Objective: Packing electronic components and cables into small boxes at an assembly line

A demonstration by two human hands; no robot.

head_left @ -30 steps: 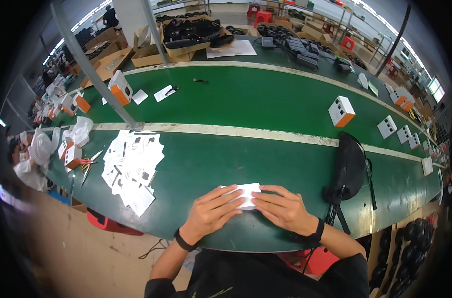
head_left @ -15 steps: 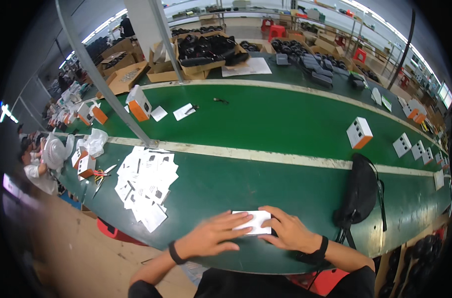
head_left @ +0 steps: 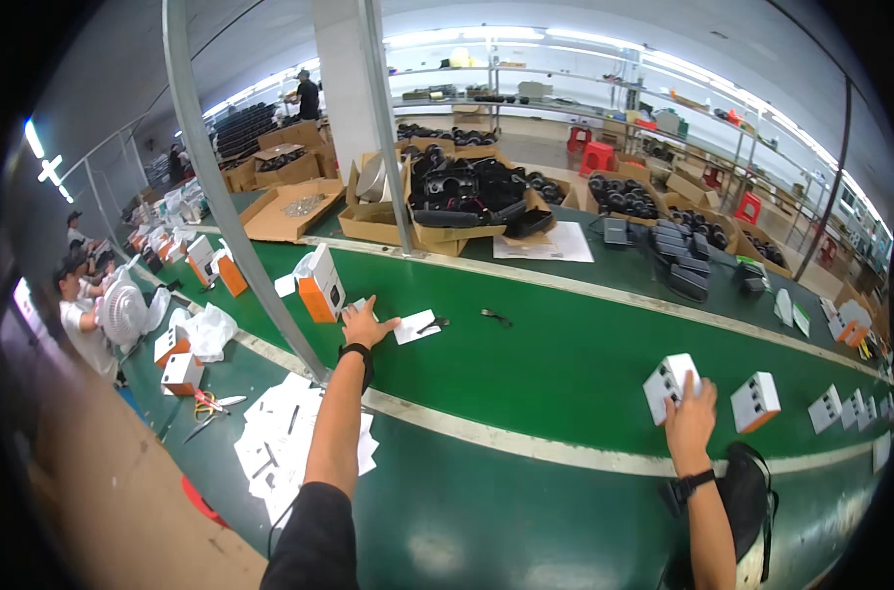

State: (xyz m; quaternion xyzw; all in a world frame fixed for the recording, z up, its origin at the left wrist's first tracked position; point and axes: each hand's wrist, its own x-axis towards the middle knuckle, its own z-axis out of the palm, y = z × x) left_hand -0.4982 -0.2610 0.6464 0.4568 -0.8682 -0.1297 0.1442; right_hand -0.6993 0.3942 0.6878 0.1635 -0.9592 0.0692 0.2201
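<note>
Room: a factory hall with shelving at the back and a long green conveyor table point(head_left: 565, 354) crossed by a pale stripe.
Open cartons: brown cardboard boxes point(head_left: 457, 202) stood on the far edge of the table, packed with black devices; a flatter carton point(head_left: 289, 211) to their left held small pale parts, too small to identify.
Left hand: the left hand point(head_left: 366, 323) was stretched far across the table, fingers spread flat, touching a white card point(head_left: 414, 325) beside an orange-and-white box point(head_left: 321, 283).
Right hand: the right hand point(head_left: 691, 413) was reaching out with fingers partly curled over a small white box point(head_left: 669, 385); it seemed to be gripping it, though the hold was partly hidden.
Neighbouring box: another white box with an orange side point(head_left: 756, 401) stood just to the right.
Near edge: a heap of flat white sheets point(head_left: 280, 442) lay by the left forearm, with scissors point(head_left: 211, 403) farther left.
</note>
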